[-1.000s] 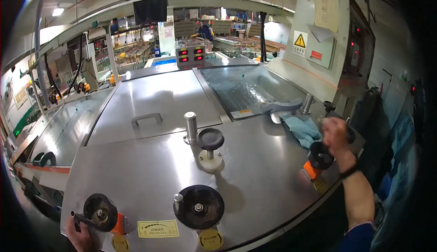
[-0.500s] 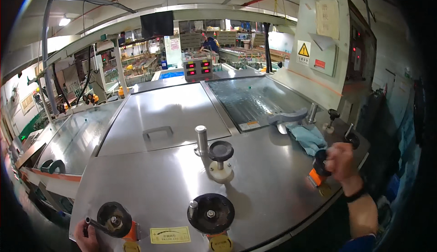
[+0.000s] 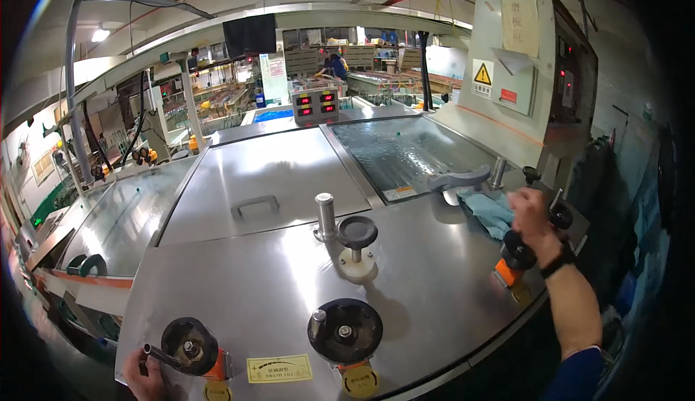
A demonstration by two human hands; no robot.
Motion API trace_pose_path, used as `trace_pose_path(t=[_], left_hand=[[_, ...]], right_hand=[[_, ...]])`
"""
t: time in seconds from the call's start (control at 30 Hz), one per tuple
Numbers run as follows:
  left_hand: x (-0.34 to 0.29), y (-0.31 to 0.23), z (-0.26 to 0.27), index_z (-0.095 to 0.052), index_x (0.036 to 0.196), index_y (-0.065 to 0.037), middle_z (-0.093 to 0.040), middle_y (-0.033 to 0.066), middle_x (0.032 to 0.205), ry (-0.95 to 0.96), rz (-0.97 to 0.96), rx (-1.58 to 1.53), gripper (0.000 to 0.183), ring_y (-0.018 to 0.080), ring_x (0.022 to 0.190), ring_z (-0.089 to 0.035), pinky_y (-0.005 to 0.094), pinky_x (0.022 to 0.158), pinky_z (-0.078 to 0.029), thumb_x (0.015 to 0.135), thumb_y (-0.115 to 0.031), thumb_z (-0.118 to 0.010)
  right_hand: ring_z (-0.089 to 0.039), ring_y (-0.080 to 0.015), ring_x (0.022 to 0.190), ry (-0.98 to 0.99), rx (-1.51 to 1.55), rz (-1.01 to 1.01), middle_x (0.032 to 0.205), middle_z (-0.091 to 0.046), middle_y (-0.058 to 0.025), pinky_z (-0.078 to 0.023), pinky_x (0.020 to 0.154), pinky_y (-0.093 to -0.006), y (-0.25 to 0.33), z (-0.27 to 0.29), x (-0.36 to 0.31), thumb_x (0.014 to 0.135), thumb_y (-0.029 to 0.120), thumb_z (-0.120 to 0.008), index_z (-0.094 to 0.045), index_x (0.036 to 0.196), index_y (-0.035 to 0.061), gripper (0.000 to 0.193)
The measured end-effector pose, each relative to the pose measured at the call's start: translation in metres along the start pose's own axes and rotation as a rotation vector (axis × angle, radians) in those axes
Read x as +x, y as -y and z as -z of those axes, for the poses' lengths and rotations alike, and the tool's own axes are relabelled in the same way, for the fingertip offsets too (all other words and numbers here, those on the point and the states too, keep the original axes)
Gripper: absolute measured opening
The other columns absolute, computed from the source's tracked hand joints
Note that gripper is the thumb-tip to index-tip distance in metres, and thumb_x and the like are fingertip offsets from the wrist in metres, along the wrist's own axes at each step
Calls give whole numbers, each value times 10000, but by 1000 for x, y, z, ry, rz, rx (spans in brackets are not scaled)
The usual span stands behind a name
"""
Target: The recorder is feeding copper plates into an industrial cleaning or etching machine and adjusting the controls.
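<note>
Brushed steel spreads before you as a broad surface (image 3: 253,278). At its near left corner sits the left handwheel (image 3: 190,346); its tubular crank handle (image 3: 163,357) slants across the rim, free end pointing left and slightly away from you. Your left hand (image 3: 143,376) curls close against that handle, though whether it grips cannot be told. Your right hand (image 3: 531,217), slightly blurred, has bent fingers above the right handwheel (image 3: 518,252); what they enclose is hidden.
</note>
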State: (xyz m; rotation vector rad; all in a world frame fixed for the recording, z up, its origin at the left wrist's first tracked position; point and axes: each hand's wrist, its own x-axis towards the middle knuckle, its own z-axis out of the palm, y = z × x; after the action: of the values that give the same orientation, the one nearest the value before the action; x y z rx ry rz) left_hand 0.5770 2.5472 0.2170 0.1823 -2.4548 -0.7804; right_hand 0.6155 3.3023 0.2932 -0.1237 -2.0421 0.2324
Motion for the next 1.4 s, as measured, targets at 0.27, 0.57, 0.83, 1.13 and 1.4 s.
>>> trace_pose_path(t=[0.27,0.57,0.83,1.13,1.4], left_hand=[[-2,12,-8,-671,1184,13,-671,116,765,-22,-23,-16,357,195,638,-584,361,622,-487,1002,-288,-609],[-7,-3,4,-663,1234,-1,-723,186,950,41,111,-23,430,282,826,-670,402,756,-521,992,-351,-600],[-15,-15,10,-675,1209,3,-724,212,1025,-11,157,8,430,335,913,-685,428,804,-524,985,-359,-609],[-11,-7,5,-689,1173,19,-720,233,1025,-18,103,119,431,389,929,-677,445,828,-524,985,-358,-600],[-2,0,-1,-696,1163,5,-723,224,1013,-26,52,110,424,382,912,-683,432,815,-528,984,-366,-594]], right_hand=[[-460,-126,411,-28,770,-818,530,-434,-10,-330,339,-288,6,37,-6,906,247,-581,-515,649,112,297],[-463,-117,405,51,896,-861,522,-442,-5,-334,342,-294,2,57,-17,913,278,-562,-524,652,102,317],[-509,-153,437,304,740,-445,554,-491,-21,-401,440,-333,24,44,-26,876,170,-613,-556,670,57,241],[-472,-153,398,318,634,-547,535,-445,-19,-402,426,-298,45,-8,-1,859,180,-622,-546,666,38,251],[-446,-118,418,76,651,-819,527,-445,13,-341,403,-273,33,9,11,852,213,-615,-512,622,73,289]])
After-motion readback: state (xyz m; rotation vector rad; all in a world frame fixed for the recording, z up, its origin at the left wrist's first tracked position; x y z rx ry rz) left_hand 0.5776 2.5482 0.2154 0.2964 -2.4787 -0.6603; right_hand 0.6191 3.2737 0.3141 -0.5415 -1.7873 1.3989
